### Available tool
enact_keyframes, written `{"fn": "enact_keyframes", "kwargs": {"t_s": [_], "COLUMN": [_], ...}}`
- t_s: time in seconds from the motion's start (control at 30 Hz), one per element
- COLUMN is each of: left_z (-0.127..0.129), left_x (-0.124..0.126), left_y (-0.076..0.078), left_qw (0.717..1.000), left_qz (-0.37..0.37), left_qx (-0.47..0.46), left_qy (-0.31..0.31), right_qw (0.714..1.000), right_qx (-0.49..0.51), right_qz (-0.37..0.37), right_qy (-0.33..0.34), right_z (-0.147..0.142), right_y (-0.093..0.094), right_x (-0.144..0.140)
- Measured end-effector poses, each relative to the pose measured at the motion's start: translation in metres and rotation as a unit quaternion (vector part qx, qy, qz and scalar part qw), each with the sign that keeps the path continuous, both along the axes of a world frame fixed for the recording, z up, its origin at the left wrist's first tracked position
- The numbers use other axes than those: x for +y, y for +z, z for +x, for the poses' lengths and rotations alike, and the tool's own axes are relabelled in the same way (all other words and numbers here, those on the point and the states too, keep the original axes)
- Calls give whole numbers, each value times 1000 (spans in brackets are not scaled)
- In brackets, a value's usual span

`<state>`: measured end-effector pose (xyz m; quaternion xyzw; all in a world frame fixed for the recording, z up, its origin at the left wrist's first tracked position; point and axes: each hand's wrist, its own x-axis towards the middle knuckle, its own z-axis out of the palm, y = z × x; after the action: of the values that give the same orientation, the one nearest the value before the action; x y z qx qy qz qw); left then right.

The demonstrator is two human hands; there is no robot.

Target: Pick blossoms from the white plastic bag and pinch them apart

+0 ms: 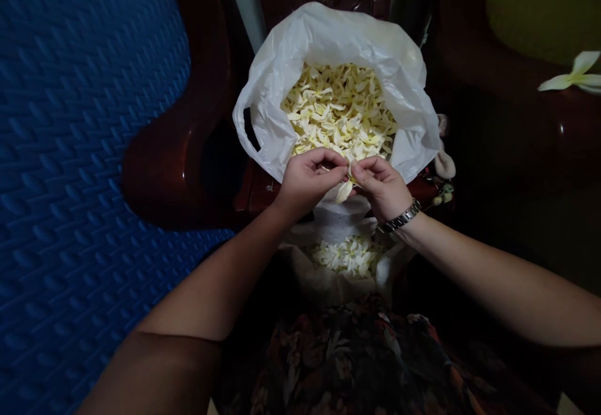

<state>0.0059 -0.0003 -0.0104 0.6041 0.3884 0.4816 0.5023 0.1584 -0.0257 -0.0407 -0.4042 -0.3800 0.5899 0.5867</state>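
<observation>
Between my two hands is a pale yellow-white flower (345,191), one petal hanging below the fingertips. My left hand (312,177) pinches it from the left with thumb and forefinger. From the other side my right hand (382,183), with a metal watch (402,218) on its wrist, pinches it too. Just beyond the fingers, a large white plastic bag (408,96) stands wide open, filled with loose cream petals and flowers (338,108). Under my hands, a second whitish bag (300,265) holds whiter flowers (347,255). Which part of the flower each hand grips is partly hidden.
A dark red glossy seat (256,189) supports the large bag. Blue textured matting (70,171) covers the left side. A dark red curved chair part (159,171) rises beside it. At far right a single flower (573,77) lies on another dark edge.
</observation>
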Motion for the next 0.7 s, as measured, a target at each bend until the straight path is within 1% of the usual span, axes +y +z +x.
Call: {"fn": "enact_keyframes", "kwargs": {"t_s": [0.1,0.33,0.47,0.7], "left_z": [-3,-7,-9,-10], "left_x": [0,4,5,5], "left_y": [0,-3,-4,0], "left_qw": [1000,995,994,993], "left_qz": [12,89,94,88], "left_qx": [14,36,45,64], "left_qy": [-11,-36,-33,-42], "right_qw": [1000,1000,999,998], "right_qx": [6,15,23,15], "right_qz": [-3,-23,-42,-56], "right_qy": [1,4,7,28], "right_z": [-1,0,0,2], "right_y": [0,3,6,6], "right_x": [-1,-2,-3,-3]}}
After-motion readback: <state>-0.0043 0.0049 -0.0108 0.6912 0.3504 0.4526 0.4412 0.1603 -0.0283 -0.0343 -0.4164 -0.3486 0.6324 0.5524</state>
